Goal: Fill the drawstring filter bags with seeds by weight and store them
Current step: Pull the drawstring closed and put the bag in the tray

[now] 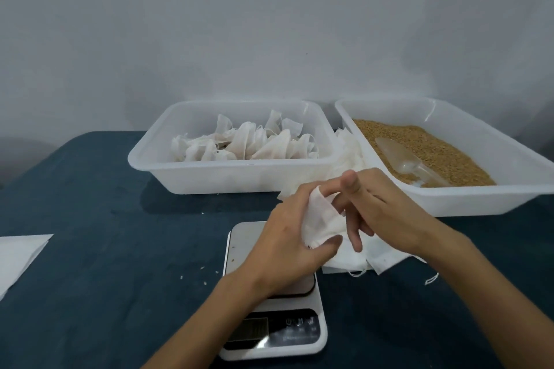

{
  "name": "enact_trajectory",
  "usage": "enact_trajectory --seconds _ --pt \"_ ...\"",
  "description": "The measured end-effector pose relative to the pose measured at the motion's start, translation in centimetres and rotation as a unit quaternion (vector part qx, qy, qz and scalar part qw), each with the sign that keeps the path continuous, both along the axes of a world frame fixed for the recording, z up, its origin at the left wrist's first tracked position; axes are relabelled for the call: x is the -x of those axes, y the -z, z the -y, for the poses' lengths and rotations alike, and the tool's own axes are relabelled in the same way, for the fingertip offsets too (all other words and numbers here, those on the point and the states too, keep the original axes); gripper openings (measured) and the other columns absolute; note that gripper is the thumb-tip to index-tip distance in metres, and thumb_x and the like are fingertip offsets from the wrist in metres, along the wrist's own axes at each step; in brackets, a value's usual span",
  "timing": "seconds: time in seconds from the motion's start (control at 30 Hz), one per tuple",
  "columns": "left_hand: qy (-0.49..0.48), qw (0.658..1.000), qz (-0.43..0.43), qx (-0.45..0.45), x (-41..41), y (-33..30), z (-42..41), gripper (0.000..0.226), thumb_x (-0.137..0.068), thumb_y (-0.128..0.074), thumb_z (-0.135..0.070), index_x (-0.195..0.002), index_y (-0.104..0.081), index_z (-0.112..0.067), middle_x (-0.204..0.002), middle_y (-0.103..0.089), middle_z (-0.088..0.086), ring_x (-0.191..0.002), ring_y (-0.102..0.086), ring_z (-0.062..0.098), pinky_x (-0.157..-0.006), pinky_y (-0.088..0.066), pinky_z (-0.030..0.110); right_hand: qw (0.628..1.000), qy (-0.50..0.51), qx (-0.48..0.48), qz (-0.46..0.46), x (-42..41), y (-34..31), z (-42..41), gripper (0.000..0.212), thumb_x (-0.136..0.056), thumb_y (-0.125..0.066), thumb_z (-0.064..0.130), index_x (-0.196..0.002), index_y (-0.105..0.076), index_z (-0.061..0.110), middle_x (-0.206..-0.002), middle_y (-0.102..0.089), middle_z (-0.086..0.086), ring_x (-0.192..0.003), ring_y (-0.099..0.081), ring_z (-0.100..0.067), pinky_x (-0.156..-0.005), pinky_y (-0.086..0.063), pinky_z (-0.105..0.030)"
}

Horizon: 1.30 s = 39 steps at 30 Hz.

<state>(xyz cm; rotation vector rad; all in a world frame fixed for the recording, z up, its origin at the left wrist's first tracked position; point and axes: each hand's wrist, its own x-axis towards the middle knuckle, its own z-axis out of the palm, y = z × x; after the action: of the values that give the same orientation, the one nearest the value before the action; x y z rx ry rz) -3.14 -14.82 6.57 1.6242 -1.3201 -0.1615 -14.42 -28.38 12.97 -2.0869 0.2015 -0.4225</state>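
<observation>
Here, left tray (156, 159) holds filled bags (242, 144), right tray (509, 159) seeds (419, 144)

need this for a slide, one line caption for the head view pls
Both hands, left hand and right hand, open a white filter bag above the white digital scale beside the seed tray.

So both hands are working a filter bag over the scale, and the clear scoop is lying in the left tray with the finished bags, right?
Not quite. The head view shows the clear scoop lying on the seeds in the right tray, not among the bags in the left tray. The rest holds: left hand and right hand work a filter bag over the scale.
</observation>
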Motion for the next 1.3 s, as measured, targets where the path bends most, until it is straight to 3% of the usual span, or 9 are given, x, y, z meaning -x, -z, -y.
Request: enact_trajectory --seconds 0.17,0.27,0.5,0.63,0.77,0.87,1.0,1.17,1.3 --pt "0.012 0.995 -0.098 0.014 -0.1 -0.8 -0.5 0.034 -0.089 -0.064 -0.014 -0.119 -0.058 -0.028 -0.109 -0.069 -0.020 -0.106 -0.065 0.010 -0.086 -0.049 0.018 0.995 -0.047 0.084 -0.039 -0.2 -2.7 -0.6 0.108 -0.069 -0.018 0.098 -0.097 -0.078 0.013 -0.070 -0.070 0.023 -0.041 -0.059 -0.010 -0.053 -0.041 -0.007" --pt "0.035 0.991 -0.130 -0.003 0.3 -1.1 -0.5 0.029 -0.087 -0.062 -0.022 -0.115 -0.062 -0.023 -0.107 -0.070 -0.009 -0.102 -0.065 0.013 -0.088 -0.054 0.036 0.986 -0.046 0.132 -0.087 -0.1 -4.3 -0.7 0.113 -0.061 -0.012 0.104 -0.096 -0.078 0.020 -0.078 -0.075 0.011 -0.053 -0.068 -0.014 -0.057 -0.042 -0.012" --pt "0.014 0.981 -0.190 0.033 0.2 -1.0 -0.3 0.030 -0.086 -0.072 -0.026 -0.115 -0.066 -0.025 -0.107 -0.072 0.003 -0.104 -0.067 0.027 -0.093 -0.053 0.057 0.961 -0.056 0.211 -0.171 -0.5 -6.5 -1.8 0.115 -0.056 -0.009 0.104 -0.105 -0.075 0.023 -0.075 -0.058 0.049 -0.050 -0.069 -0.016 -0.060 -0.040 -0.024" --pt "0.021 0.975 -0.216 0.043 0.2 -0.8 -0.2 0.033 -0.084 -0.079 -0.025 -0.114 -0.066 -0.019 -0.108 -0.071 0.010 -0.103 -0.067 0.028 -0.092 -0.056 0.054 0.965 -0.067 0.180 -0.177 -0.7 -6.7 -1.5 0.111 -0.054 -0.012 0.106 -0.104 -0.077 0.030 -0.083 -0.074 0.019 -0.045 -0.067 -0.019 -0.055 -0.051 -0.028" --pt "0.023 0.964 -0.260 0.057 -0.4 -0.7 -0.3 0.028 -0.079 -0.085 -0.023 -0.100 -0.066 -0.025 -0.088 -0.067 -0.007 -0.080 -0.063 0.010 -0.072 -0.052 0.023 0.995 0.033 0.091 -0.020 -0.5 -6.9 4.0 0.073 -0.087 -0.033 0.084 -0.093 -0.078 0.028 -0.085 -0.078 0.000 -0.044 -0.062 -0.026 -0.044 -0.043 -0.024" --pt "0.021 0.960 -0.273 0.057 -0.7 -0.5 -0.2 0.033 -0.077 -0.087 -0.033 -0.100 -0.065 -0.027 -0.086 -0.066 -0.008 -0.079 -0.063 0.009 -0.071 -0.052 0.023 0.944 0.244 0.219 -0.040 -0.2 -4.4 12.8 0.036 -0.093 -0.059 0.059 -0.098 -0.073 0.026 -0.091 -0.077 0.003 -0.068 -0.069 -0.020 -0.066 -0.056 -0.037" --pt "0.011 0.956 -0.284 0.069 -0.8 -0.4 0.0 0.037 -0.073 -0.086 -0.044 -0.099 -0.066 -0.026 -0.086 -0.068 -0.010 -0.077 -0.064 0.006 -0.070 -0.054 0.022 0.840 0.284 0.287 -0.363 0.6 0.5 21.1 0.061 -0.083 -0.079 0.046 -0.127 -0.059 0.009 -0.126 -0.066 -0.008 -0.110 -0.063 -0.028 -0.093 -0.051 -0.041" --pt "-0.005 0.955 -0.287 0.077 -1.2 -0.3 0.0 0.028 -0.078 -0.085 -0.030 -0.098 -0.067 -0.021 -0.085 -0.070 -0.008 -0.076 -0.067 0.006 -0.068 -0.052 0.017 0.789 0.280 0.338 -0.429 -0.1 3.3 23.8 0.019 -0.075 -0.082 0.024 -0.078 -0.065 0.016 -0.081 -0.070 -0.003 -0.074 -0.065 -0.019 -0.064 -0.051 -0.032" --pt "-0.005 0.954 -0.290 0.079 -1.1 -0.3 0.0 0.026 -0.078 -0.084 -0.026 -0.098 -0.067 -0.020 -0.084 -0.069 -0.007 -0.076 -0.067 0.007 -0.067 -0.052 0.018 0.762 0.298 0.389 -0.424 0.5 2.7 24.5 0.017 -0.081 -0.071 0.017 -0.083 -0.055 0.019 -0.082 -0.060 0.000 -0.070 -0.056 -0.015 -0.055 -0.040 -0.029"
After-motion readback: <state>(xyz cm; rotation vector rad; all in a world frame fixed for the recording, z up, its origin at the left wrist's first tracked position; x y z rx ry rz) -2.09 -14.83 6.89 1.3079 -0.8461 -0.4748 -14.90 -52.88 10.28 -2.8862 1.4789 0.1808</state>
